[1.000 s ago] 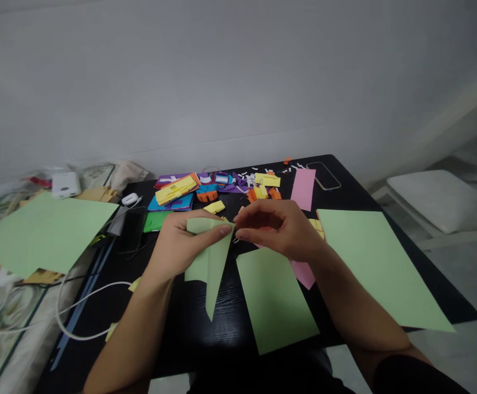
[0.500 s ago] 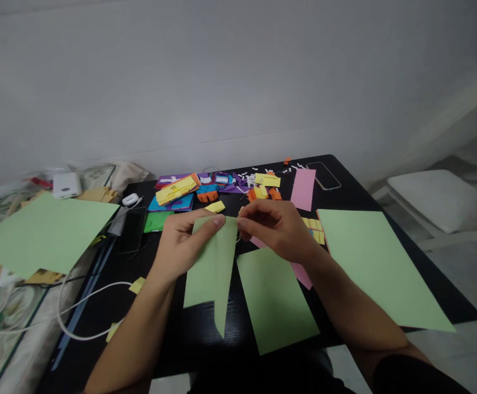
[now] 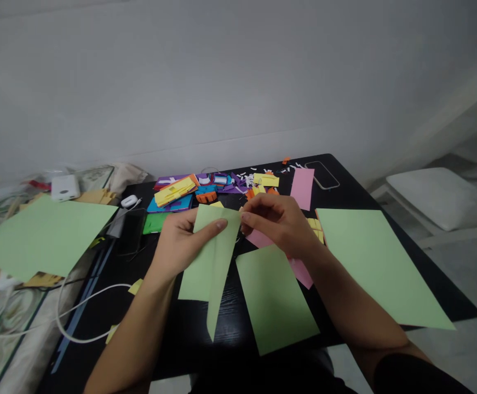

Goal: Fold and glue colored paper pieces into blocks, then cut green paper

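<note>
A light green sheet of paper (image 3: 197, 273), with a narrow strip partly separate along its right side, hangs over the black table. My left hand (image 3: 184, 238) grips it near the top, the thumb pressed on its front and the fingers behind. At its upper right corner, my right hand (image 3: 277, 221) pinches the paper between thumb and fingertips. Below my right hand lies a smaller green sheet (image 3: 277, 301) on the table, partly over pink paper (image 3: 301, 272). A large green sheet (image 3: 375, 262) rests beyond my right forearm.
Folded yellow paper (image 3: 176, 190), a green packet (image 3: 154, 223) and coloured scraps (image 3: 238, 182) lie at the back. A pink sheet (image 3: 303, 189) is beside a phone-shaped frame (image 3: 322, 175). At left are a dark phone (image 3: 131, 231), a white cable (image 3: 76, 339) and another green sheet (image 3: 49, 235).
The held paper has risen slightly and tilted, its lower end swinging left. My right hand has moved up a little with its corner.
</note>
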Demonstrator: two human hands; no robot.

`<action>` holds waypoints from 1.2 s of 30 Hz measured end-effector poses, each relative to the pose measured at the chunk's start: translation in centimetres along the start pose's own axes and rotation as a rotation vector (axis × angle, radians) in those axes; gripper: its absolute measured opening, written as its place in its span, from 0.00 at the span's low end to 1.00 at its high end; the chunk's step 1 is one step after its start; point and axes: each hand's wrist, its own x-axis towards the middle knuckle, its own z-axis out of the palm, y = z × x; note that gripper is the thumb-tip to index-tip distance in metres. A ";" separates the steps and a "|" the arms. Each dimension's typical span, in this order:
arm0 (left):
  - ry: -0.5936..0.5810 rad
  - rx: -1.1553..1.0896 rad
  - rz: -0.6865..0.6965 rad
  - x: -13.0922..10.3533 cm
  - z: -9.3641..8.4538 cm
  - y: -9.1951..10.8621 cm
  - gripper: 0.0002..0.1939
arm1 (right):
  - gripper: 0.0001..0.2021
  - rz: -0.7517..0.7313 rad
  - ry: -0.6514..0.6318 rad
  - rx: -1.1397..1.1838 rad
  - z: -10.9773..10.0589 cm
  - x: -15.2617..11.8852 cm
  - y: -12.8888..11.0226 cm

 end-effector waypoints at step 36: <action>0.096 -0.211 0.179 1.0 -1.1 -0.2 0.19 | 0.19 0.157 -0.352 -0.124 -1.4 0.4 0.4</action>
